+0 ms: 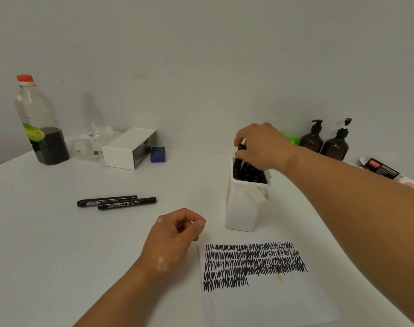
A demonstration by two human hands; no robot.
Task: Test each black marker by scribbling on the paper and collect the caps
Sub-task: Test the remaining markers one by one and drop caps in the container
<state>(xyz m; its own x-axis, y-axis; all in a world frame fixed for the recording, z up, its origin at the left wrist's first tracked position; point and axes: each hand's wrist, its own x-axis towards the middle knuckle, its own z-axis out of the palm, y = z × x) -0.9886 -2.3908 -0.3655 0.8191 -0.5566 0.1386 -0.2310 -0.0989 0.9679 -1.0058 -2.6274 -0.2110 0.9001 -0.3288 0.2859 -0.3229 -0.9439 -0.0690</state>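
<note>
Judging from the sheet, you are partway through: the paper [272, 303] just this side of your grip carries 5 rows of black scribbles [253, 263], the 5th only about half the width of the others, and the lower half is blank. Left of the grip and nearer to you, 2 black markers [117, 201] lie side by side on the table [59, 256], touching along their length; whether they are capped is too small to tell. No pile of loose caps shows anywhere, so the collecting part cannot be confirmed as begun. Directly under your grip, the white container [242, 208] looks full of upright markers [250, 173], so most of the testing seems to be ahead of you. Your right hand [262, 145] reaches out over the far left corner of that container, forearm stretched forward, wrist bent and knuckles up, with the fingertips pinching the top end of 1 marker [240, 148] that stands higher than its neighbours, its lower part inside the container. Your left hand [175, 234] rests on the table, nearer to you and to the left of the grip, just off the paper's far left corner, with the fingers curled inward and the thumb against the forefinger; you may have a cap tucked in there, but I cannot tell, since nothing shows between the fingers.
</note>
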